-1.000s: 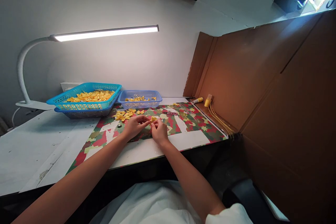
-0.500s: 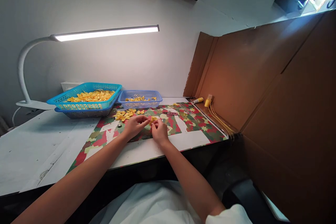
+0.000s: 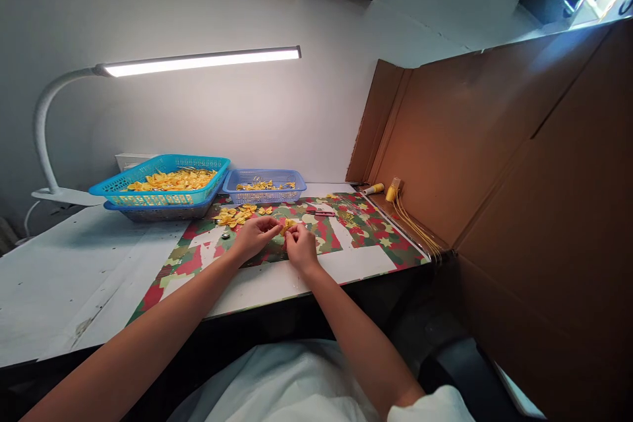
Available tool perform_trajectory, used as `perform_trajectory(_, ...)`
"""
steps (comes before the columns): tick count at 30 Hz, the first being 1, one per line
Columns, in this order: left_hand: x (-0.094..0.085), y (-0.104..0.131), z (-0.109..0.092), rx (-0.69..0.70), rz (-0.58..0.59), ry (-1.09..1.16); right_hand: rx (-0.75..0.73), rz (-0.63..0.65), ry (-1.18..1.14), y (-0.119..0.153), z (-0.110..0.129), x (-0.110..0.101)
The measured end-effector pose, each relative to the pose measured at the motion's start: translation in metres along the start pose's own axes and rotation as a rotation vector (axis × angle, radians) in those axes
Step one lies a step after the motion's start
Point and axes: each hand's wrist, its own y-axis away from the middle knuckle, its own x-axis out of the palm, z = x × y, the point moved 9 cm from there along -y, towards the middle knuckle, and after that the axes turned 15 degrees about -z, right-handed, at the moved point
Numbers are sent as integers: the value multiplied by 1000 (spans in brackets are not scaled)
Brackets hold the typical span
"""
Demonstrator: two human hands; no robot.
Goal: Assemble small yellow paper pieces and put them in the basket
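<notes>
My left hand [image 3: 258, 235] and my right hand [image 3: 301, 242] meet above the patterned sheet on the table. Between their pinched fingertips is a small yellow bow-like piece [image 3: 287, 225], partly covered by the fingers. Both hands are closed on it, the left from its left side and the right from its lower right. Loose yellow pieces [image 3: 236, 214] of similar look lie in a pile just beyond my left hand. A small dark round object [image 3: 226, 235] sits to the left of that hand. Past my right hand lies a pinkish-red slim tool [image 3: 321, 213], its kind unclear.
A turquoise basket [image 3: 101, 190] full of yellow pieces stands stacked at the back left, beside a smaller blue basket [image 3: 264, 196]. A lamp [image 3: 202, 62] reaches over them. Yellow cords [image 3: 418, 227] and a glue-like tube [image 3: 373, 189] lie by the cardboard wall [image 3: 469, 138] at right.
Both hands stay almost in the same place, with only slight finger movement around the yellow piece. The thin loop seen above the fingers earlier is no longer distinct.
</notes>
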Motion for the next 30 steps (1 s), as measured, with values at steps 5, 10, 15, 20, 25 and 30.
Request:
perform_trajectory(5,-2,1,-12,38,-10,-40,9,-9,-7,0,-1,0)
perform_trajectory(10,-7,2,-21,123,-68,-94,11,-9,-55,0,-3,1)
perform_trajectory(15,-14,2,-31,220,-139,-116,9,15,-150,0,-1,3)
perform_trajectory(20,-16,3,-38,252,-165,-97,18,20,-207,1,2,1)
perform_trajectory(25,-16,2,-37,230,-172,-95,7,26,-211,1,4,1)
perform_trajectory(30,-14,2,-32,188,-158,-105,3,18,-206,1,5,0)
